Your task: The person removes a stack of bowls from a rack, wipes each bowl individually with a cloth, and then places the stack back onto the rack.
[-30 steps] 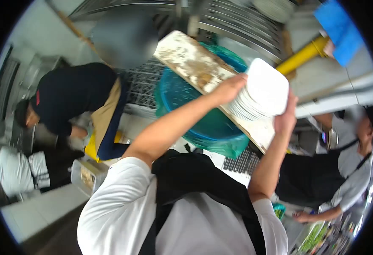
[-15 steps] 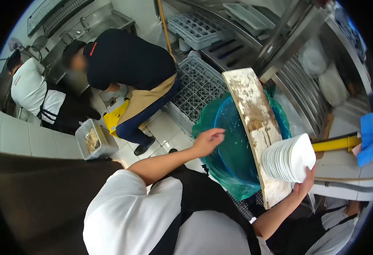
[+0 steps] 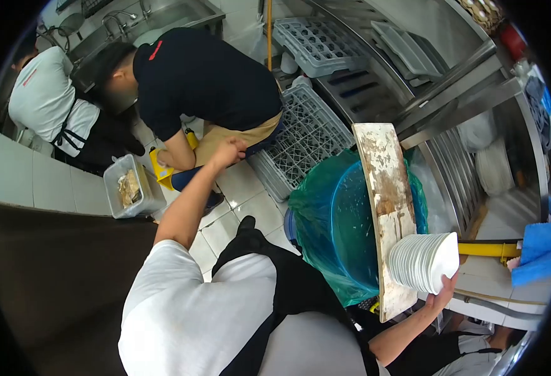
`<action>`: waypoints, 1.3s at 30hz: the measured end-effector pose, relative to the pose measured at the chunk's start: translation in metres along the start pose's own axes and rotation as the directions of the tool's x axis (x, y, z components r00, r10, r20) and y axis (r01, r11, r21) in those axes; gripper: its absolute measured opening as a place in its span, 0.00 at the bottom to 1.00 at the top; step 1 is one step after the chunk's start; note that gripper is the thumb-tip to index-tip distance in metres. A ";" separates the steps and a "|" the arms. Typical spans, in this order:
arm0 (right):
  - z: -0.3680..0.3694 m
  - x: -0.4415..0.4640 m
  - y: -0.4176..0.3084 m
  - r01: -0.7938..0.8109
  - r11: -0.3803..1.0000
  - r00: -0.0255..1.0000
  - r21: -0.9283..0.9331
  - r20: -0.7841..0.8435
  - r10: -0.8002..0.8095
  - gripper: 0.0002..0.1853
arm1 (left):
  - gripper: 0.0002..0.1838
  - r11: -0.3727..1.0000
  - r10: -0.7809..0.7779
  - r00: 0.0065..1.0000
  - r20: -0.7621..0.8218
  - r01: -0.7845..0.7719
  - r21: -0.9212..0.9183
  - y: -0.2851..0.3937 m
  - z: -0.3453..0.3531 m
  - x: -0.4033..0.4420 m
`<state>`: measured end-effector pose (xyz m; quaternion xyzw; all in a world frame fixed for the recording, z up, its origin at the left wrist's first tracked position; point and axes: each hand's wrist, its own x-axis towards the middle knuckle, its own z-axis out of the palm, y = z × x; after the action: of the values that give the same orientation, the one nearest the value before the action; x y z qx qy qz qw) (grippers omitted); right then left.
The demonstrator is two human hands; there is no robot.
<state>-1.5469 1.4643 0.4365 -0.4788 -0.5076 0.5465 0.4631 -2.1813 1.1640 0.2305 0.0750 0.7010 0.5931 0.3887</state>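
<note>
A stack of white square dishes (image 3: pixel 416 260) lies on its side on a worn, stained board (image 3: pixel 385 188). The board rests across a blue bin (image 3: pixel 350 232) lined with a green bag. My right hand (image 3: pixel 441 293) is at the stack's right end, fingers against the outermost dish. My left hand (image 3: pixel 228 152) is raised away from the stack, in front of a crouching person's leg, its fingers curled and nothing visible in them.
A crouching person in dark clothes (image 3: pixel 206 81) is near a yellow object (image 3: pixel 161 169). Another person (image 3: pixel 52 103) stands at the far left. Grey racks (image 3: pixel 307 135), a container (image 3: pixel 134 191), a steel counter (image 3: pixel 350 94) and a yellow pipe (image 3: pixel 485 249) surround the bin.
My left hand has left the dishes and moved far left. The stack now lies on the board, with my right hand still at its end. The view has turned left.
</note>
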 end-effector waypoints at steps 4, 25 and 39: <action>-0.001 0.000 0.002 -0.007 1.000 0.999 -0.015 -0.042 0.006 0.40 | 0.11 0.989 -0.079 0.997 0.010 0.079 -0.126 0.037 -0.031 0.025; 0.003 -0.002 -0.001 0.015 0.998 1.000 0.057 0.022 -0.017 0.38 | 0.29 0.666 -0.190 0.796 0.574 -0.325 0.672 -0.187 0.105 -0.079; 0.002 -0.002 0.001 0.002 0.999 0.999 0.041 0.042 -0.003 0.38 | 0.18 0.963 0.231 0.928 0.292 -0.176 -0.204 0.059 0.091 -0.070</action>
<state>-1.5488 1.4624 0.4352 -0.4569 -0.5064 0.5662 0.4627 -2.0961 1.2117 0.3161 0.2064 0.5644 0.6699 0.4361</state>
